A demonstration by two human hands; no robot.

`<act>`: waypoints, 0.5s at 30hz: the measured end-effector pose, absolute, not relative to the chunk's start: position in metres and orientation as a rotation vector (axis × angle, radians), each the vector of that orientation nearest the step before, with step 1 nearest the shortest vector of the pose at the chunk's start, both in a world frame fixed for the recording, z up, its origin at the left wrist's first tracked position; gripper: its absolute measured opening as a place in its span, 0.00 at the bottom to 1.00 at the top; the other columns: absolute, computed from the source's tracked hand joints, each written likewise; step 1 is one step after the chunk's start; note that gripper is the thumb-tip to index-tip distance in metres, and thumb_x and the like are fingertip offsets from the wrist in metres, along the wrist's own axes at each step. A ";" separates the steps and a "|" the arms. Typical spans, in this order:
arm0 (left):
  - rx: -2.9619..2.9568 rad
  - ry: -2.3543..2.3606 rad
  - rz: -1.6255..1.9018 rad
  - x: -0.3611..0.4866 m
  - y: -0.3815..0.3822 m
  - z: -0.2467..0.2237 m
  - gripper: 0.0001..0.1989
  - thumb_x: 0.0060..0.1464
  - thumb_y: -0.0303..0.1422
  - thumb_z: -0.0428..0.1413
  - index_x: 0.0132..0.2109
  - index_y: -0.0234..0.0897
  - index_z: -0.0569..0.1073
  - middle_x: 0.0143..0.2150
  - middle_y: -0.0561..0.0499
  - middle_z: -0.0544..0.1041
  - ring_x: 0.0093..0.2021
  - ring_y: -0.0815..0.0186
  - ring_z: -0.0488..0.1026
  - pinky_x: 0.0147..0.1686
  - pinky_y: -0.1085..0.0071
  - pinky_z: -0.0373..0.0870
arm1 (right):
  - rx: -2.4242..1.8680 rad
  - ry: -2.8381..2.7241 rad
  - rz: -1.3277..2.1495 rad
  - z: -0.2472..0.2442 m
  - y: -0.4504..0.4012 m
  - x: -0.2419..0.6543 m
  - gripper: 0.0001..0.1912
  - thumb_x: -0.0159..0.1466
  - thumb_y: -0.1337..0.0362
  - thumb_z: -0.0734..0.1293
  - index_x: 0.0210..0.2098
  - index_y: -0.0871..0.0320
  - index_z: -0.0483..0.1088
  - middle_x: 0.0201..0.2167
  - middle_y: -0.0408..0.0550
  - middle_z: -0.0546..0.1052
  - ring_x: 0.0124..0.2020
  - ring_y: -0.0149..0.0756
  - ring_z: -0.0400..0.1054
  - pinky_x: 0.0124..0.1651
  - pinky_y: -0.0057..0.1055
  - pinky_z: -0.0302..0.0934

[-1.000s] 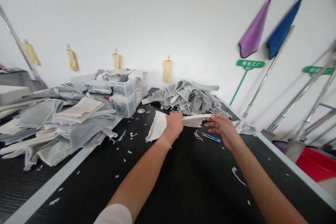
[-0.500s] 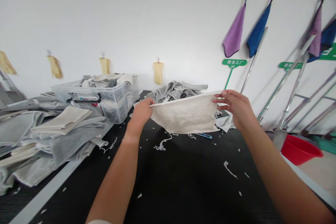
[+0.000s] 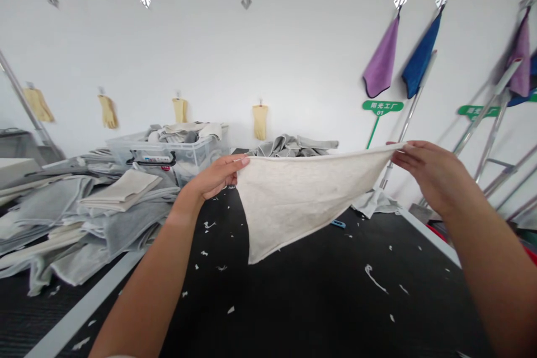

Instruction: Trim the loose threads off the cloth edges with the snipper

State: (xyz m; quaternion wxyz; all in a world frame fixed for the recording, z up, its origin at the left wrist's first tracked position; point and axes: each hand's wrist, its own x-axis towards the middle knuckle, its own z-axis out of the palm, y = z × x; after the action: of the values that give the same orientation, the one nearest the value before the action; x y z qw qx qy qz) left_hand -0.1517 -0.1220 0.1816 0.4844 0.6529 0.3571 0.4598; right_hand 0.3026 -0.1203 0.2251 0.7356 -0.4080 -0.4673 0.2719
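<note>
A cream-coloured cloth (image 3: 302, 190) is stretched between my two hands above the black table (image 3: 319, 302). My left hand (image 3: 218, 174) pinches its upper left corner between thumb and fingers. The upper right corner is gripped by my right hand (image 3: 425, 165), whose fingertips are partly behind the fabric. The top edge runs taut, while the lower left corner hangs down to a point. Behind the cloth lies a heap of grey cloths (image 3: 293, 144), partly covered by it. A blue tool handle (image 3: 338, 224) peeks out beneath the fabric.
At left, a large pile of grey and cream cloths (image 3: 104, 224) lies before a clear plastic box (image 3: 188, 156) full of cloths. White thread scraps (image 3: 373, 278) are scattered over the table. Gloves (image 3: 259, 123), a purple cloth (image 3: 381, 61) and a blue cloth (image 3: 423, 56) hang on the wall.
My hands have moved further apart and nearer, pulling the cloth wider. Its lower left corner now hangs lower. The view has shifted slightly upward and left.
</note>
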 end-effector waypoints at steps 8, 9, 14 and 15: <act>1.596 0.914 1.042 -0.168 -0.127 0.179 0.18 0.56 0.45 0.65 0.45 0.37 0.79 0.41 0.46 0.80 0.38 0.66 0.76 0.39 0.72 0.74 | -1.038 -1.062 0.883 0.216 -0.127 0.328 0.05 0.60 0.70 0.72 0.30 0.53 0.77 0.33 0.48 0.76 0.34 0.35 0.75 0.38 0.24 0.75; 1.604 0.923 1.057 -0.169 -0.127 0.179 0.18 0.57 0.46 0.64 0.44 0.36 0.78 0.39 0.47 0.80 0.37 0.67 0.75 0.39 0.72 0.74 | -1.042 -1.080 0.876 0.215 -0.129 0.331 0.05 0.59 0.69 0.73 0.31 0.52 0.78 0.34 0.48 0.76 0.34 0.35 0.75 0.38 0.24 0.75; 1.639 0.900 1.071 -0.171 -0.131 0.180 0.18 0.59 0.48 0.62 0.44 0.36 0.78 0.42 0.46 0.80 0.42 0.65 0.76 0.46 0.68 0.74 | -1.101 -1.241 0.844 0.210 -0.139 0.340 0.08 0.59 0.62 0.76 0.40 0.49 0.82 0.45 0.52 0.80 0.45 0.40 0.77 0.45 0.23 0.75; 1.651 0.917 1.089 -0.171 -0.131 0.180 0.18 0.59 0.48 0.62 0.43 0.36 0.78 0.41 0.47 0.79 0.41 0.65 0.75 0.45 0.69 0.74 | -1.124 -1.275 0.838 0.210 -0.142 0.340 0.11 0.59 0.61 0.76 0.42 0.48 0.82 0.47 0.52 0.80 0.48 0.42 0.77 0.47 0.23 0.75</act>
State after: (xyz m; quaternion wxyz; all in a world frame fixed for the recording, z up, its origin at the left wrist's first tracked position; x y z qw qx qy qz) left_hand -0.1706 -0.1306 0.1801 0.4623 0.6716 0.3729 0.4430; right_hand 0.3403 -0.1423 0.2100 0.5836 -0.4817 -0.5464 0.3589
